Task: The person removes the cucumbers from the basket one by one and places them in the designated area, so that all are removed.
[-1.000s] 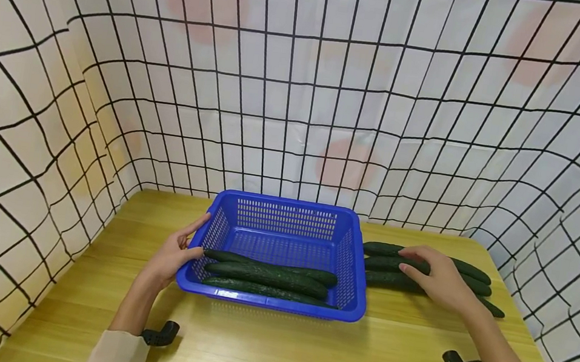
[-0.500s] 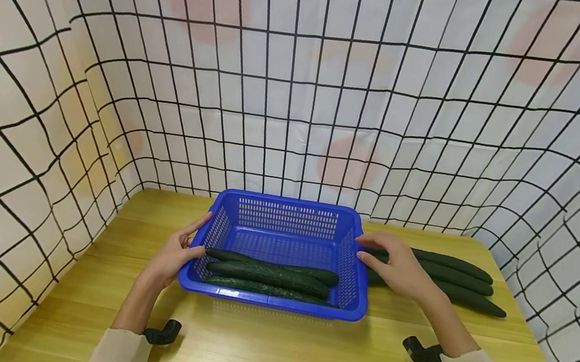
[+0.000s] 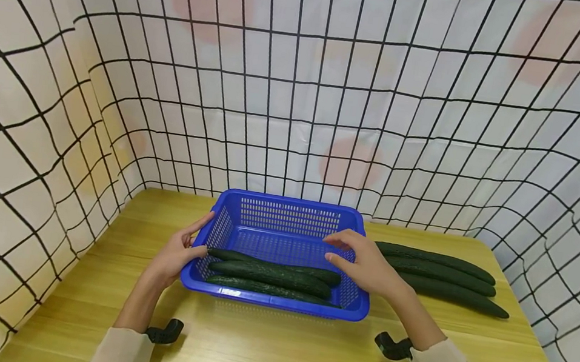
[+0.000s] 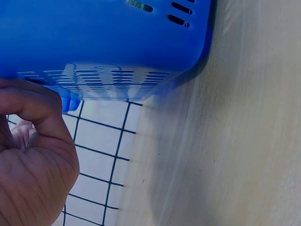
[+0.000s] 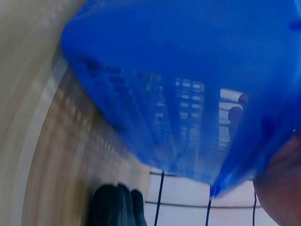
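A blue plastic basket [image 3: 273, 305] stands on the table with several dark green cucumbers [image 3: 269, 274] lying along its near side. My left hand [image 3: 174, 256] grips the basket's left rim, thumb on top; in the left wrist view that hand [image 4: 37, 146] has its fingers bent up at the rim. Over the basket's right rim reaches my right hand [image 3: 367, 266], fingers and thumb apart with nothing between them, above the basket's inside. Through the slots in the right wrist view its fingertips [image 5: 235, 114] show. Right of the basket, three cucumbers [image 3: 445, 276] lie side by side.
The wooden table [image 3: 267, 355] is bounded at the back and sides by a white sheet [image 3: 278, 100] with black grid lines. Each wrist bears a black camera mount, the left one [image 3: 165, 331] and the right one [image 3: 393, 346].
My right hand has moved left from above the three cucumbers, past the basket's right rim, to over the basket. The left hand keeps its grip on the rim.
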Tool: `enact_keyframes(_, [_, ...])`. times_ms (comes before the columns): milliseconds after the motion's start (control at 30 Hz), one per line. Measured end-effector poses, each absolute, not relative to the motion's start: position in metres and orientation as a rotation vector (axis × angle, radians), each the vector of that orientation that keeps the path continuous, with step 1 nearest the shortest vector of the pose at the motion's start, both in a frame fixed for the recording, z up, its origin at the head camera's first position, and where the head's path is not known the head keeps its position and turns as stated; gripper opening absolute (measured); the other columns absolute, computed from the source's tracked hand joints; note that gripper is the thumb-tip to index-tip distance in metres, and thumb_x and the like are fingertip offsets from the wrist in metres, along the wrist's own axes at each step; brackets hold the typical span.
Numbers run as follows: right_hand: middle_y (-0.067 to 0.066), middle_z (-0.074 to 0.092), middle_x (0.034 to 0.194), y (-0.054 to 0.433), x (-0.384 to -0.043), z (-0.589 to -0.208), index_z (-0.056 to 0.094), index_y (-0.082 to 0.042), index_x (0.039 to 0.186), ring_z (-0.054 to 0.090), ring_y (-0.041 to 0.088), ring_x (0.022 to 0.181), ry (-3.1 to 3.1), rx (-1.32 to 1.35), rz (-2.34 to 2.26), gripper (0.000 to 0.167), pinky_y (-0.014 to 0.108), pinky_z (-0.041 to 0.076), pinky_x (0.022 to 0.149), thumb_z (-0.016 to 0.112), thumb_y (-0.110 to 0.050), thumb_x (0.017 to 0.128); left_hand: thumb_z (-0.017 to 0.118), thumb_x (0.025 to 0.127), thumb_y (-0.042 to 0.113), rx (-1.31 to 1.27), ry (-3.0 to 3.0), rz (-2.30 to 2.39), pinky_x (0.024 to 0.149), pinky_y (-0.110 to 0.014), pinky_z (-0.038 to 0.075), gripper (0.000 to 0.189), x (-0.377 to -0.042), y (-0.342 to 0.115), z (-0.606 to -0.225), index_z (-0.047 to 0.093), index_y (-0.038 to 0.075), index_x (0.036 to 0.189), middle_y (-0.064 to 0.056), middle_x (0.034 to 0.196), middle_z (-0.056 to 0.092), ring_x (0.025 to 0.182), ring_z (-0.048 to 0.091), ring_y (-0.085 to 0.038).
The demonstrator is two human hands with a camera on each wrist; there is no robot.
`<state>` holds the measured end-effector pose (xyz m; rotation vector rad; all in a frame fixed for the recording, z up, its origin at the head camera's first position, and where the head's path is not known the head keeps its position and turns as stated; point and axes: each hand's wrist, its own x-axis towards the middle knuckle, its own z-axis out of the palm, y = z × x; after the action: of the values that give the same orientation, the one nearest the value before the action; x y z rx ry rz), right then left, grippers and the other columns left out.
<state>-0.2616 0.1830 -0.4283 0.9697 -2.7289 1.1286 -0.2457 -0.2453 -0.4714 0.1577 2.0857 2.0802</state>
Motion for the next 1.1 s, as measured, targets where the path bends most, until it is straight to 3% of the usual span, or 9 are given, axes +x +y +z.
enact_keyframes(300, [0.005,0.066,0.13,0.15,-0.258,-0.428,0.062,-0.014,0.136,0.063,0.03,0.117,-2.785,1.086,1.156,0.039,0.053,0.055,0.101,0.065,-0.032,0.102,0.058,0.09,-0.007,0.148,2.102,2.067,0.075,-0.045,0.066,0.089,-0.247,-0.245,-0.47,0.028,0.031,0.164,-0.015,0.094,0.067,0.084,0.073,-0.025])
enact_keyframes(533, [0.002,0.065,0.129,0.127,-0.258,-0.436,0.063,-0.013,0.137,0.063,0.028,0.116,-2.818,1.164,1.121,0.04,0.049,0.056,0.1,0.066,-0.031,0.101,0.058,0.091,-0.007,0.144,2.111,2.056,0.074,-0.045,0.065,0.088,-0.245,-0.244,-0.469,0.028,0.03,0.164,-0.014,0.089,0.065,0.081,0.073,-0.025])
enact_keyframes(767, [0.013,0.064,0.133,0.115,-0.26,-0.444,0.062,-0.006,0.137,0.062,0.034,0.119,-2.892,1.192,1.08,0.043,0.052,0.055,0.102,0.066,-0.029,0.101,0.058,0.091,-0.008,0.164,2.104,2.068,0.072,-0.044,0.065,0.087,-0.246,-0.243,-0.472,0.028,0.03,0.164,-0.013,0.083,0.063,0.077,0.073,-0.025])
enact_keyframes(1100, [0.002,0.067,0.117,0.108,-0.258,-0.453,0.067,-0.012,0.13,0.064,0.018,0.108,-2.956,1.251,0.796,0.04,0.039,0.057,0.095,0.07,-0.035,0.098,0.057,0.09,-0.008,0.161,2.105,2.08,0.075,-0.044,0.066,0.087,-0.246,-0.245,-0.473,0.029,0.03,0.164,-0.004,0.073,0.056,0.079,0.073,-0.023])
